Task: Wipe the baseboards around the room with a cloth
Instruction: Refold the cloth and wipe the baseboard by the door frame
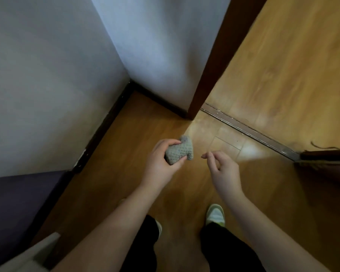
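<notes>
Your cloth (179, 152) is grey-green with a knobbly knit pattern. At upper left the walls (47, 75) are white, edged by a near-black baseboard (102, 132); the floor (126, 183) is honey-brown woodgrain.

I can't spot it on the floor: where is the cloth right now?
In the head view, near centre, the grey cloth is bunched in the left hand, above the wooden floor, just left of the empty right hand.

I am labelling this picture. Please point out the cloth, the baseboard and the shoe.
cloth (180, 151): head view, middle of the grey knitted surface.
baseboard (98, 136): head view, dark strip below the left wall.
shoe (215, 213): head view, top of the white shoe.
</notes>
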### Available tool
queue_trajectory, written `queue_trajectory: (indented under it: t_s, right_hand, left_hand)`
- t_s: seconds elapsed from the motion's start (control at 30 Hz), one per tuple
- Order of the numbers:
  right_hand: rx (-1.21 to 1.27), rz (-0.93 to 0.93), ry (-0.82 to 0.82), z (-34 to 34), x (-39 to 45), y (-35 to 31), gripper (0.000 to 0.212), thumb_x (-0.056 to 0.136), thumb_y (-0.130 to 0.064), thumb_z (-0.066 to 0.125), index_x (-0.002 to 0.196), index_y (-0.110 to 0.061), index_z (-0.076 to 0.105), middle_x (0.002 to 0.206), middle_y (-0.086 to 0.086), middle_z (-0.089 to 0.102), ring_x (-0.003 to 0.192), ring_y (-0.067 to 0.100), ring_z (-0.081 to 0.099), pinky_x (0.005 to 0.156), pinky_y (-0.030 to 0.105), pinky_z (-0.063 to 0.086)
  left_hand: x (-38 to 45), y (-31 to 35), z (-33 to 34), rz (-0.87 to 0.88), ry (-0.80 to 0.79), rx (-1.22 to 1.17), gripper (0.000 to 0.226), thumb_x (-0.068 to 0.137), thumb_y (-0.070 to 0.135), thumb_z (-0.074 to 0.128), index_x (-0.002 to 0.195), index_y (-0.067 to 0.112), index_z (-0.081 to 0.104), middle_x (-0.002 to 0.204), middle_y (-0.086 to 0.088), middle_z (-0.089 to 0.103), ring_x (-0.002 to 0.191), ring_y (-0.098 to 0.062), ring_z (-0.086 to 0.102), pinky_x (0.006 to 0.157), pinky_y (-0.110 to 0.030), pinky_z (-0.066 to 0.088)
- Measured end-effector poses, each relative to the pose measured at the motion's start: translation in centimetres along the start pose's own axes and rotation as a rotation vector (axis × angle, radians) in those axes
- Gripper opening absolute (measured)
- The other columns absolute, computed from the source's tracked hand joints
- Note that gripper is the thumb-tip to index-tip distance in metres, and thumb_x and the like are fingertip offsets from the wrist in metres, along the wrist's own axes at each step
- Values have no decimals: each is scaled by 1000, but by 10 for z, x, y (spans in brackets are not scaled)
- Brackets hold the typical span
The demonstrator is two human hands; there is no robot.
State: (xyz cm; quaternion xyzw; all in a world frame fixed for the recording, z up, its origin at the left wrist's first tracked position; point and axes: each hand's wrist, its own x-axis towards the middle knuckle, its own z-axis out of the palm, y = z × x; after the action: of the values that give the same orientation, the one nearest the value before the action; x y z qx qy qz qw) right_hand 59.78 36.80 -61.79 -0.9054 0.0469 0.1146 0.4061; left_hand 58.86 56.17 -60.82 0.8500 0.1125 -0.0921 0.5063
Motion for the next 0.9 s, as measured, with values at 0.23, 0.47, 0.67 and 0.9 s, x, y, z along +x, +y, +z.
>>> queue_trajectory:
  t_s: [0.23,0.47,0.67,0.9]
  right_hand:
    - [513,236,-228,-149,-93,-135,29,99,-46,46,118,-33,64,107,-15,69,102,1,64,88,29,53]
    - [604,150,-425,-279,-173,-208,37,79,-62,57,113,-47,60,110,-19,68,103,0,64,86,25,55]
    - [534,76,-483,-331,-206,-230,43,76,-65,64,116,-56,53,110,-31,64,103,-11,60,78,11,51]
    - [467,7,-384,-340,-233,-254,50,83,-21,75,128,-36,59,116,-17,66,107,-2,62,88,22,55]
  left_hand:
    - [-111,194,-66,102,-87,-37,43,80,26,79,117,35,58,120,18,57,114,1,56,91,-16,50]
    - [-213,319,-100,81,-143,-14,50,78,34,79,112,54,48,120,23,52,113,6,52,87,-11,49]
    - [-246,358,-119,-97,-388,-139,51,72,84,57,117,67,38,119,33,54,103,10,60,77,-14,53]
    - [-242,360,-154,-201,-546,-445,64,77,45,82,130,54,49,119,14,68,112,-16,67,89,-35,58]
